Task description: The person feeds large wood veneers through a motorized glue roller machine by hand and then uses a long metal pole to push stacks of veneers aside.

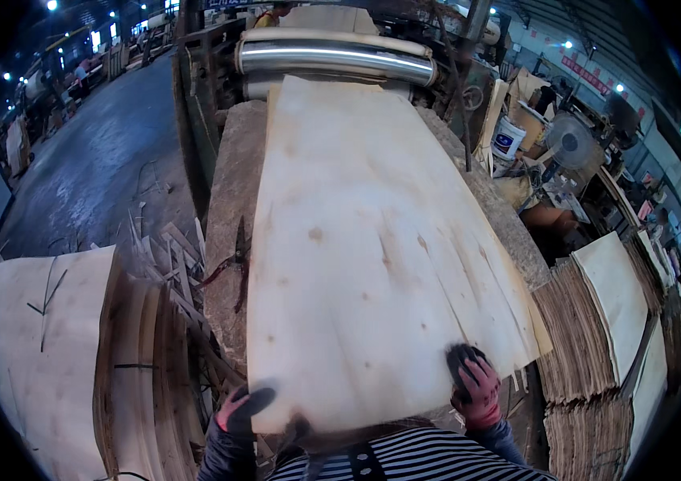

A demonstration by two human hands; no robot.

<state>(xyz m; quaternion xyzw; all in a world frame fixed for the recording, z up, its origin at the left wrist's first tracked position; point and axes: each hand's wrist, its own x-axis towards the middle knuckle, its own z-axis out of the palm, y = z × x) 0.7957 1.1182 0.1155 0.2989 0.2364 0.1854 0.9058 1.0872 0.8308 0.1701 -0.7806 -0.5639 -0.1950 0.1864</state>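
A large pale wood veneer sheet (pixel 352 258) lies lengthwise before me on a stone-like bed, its far end close to a roller machine. Other veneer edges show beneath it on the right. My left hand (pixel 241 409), in a pink and black work glove, grips the sheet's near left corner. At the near right edge, my right hand (pixel 475 382) wears a matching glove and holds the sheet with its fingers curled over the top; the underside of this grip is hidden. Left of the sheet, a red-handled cutting tool (pixel 241 261) rests on the bed (pixel 226 312).
Across the far end runs a shiny metal roller (pixel 334 59). Veneer stacks stand at left (pixel 45 337) and right (pixel 578 337). Wood scraps (pixel 181 264) litter the floor beside the bed. A fan (pixel 569 141) and white bucket (pixel 507 139) are at right. A person (pixel 267 19) is behind the machine.
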